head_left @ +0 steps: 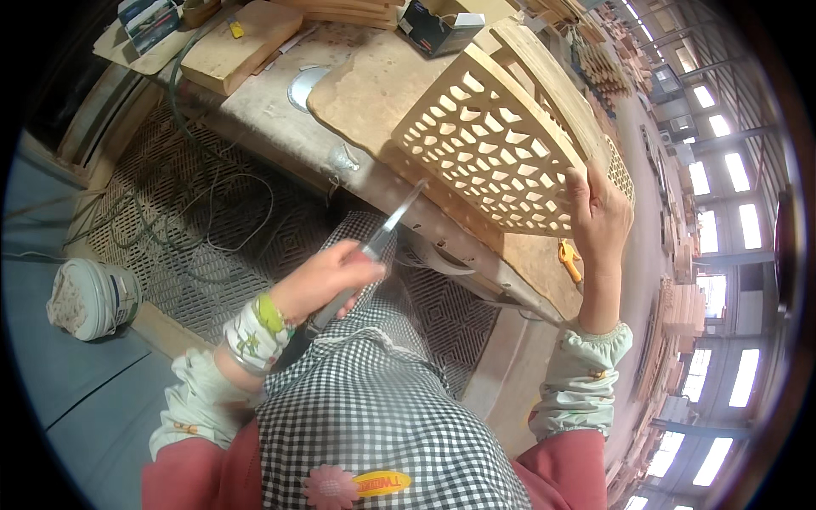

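My left hand [327,280] is closed round the red-and-grey handle of a narrow-bladed hand tool [393,223]. Its pale, tapering metal blade points up and away toward the bench, apart from the wood; I cannot tell its exact kind. My right hand [601,208] grips the near right corner of a light wooden box-like piece [501,140], thumb on the front panel. Irregular cut-outs pierce that panel, and a finer lattice shows on the right side. The piece stands tilted on a brown board [361,95] on the workbench.
A yellow-handled tool [569,260] lies right of the piece. Farther back are a dark open box [429,30] and a thick wooden block [229,55]. Hoses and cables [183,229] trail over the slatted floor mat [221,280]. A white bucket [110,297] stands at left.
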Demonstrator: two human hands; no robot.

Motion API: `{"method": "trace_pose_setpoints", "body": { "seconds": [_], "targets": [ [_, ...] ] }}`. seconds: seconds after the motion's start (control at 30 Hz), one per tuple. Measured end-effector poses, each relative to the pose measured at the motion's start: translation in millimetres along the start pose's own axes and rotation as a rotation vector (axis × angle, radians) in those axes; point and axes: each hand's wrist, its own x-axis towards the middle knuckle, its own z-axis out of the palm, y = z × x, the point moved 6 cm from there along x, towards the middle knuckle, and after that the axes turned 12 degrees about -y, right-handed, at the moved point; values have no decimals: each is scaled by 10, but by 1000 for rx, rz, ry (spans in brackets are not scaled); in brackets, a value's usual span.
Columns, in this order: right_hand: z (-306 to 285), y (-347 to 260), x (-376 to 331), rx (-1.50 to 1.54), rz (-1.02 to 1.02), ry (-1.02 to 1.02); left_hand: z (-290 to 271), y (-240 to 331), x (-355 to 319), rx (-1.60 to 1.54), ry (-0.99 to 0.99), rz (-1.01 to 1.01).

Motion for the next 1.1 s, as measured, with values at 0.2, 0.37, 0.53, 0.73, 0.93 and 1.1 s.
{"method": "trace_pose_setpoints", "body": {
  "seconds": [0.2,0.37,0.53,0.73,0.93,1.1],
  "targets": [
    [74,34,53,105,66,11,-26,-306,-34,281,103,-103],
    [21,-26,40,-61,50,19,-63,246,126,835,459,215],
    [5,-67,49,-110,56,40,42,618,339,1150,607,112],
    [-21,-174,27,-160,58,49,197,740,511,1377,696,106],
    [19,-159,27,-106,44,61,258,888,740,1431,661,63],
    [-22,-201,33,-138,24,65,215,944,896,1404,711,87]
  ]
}}
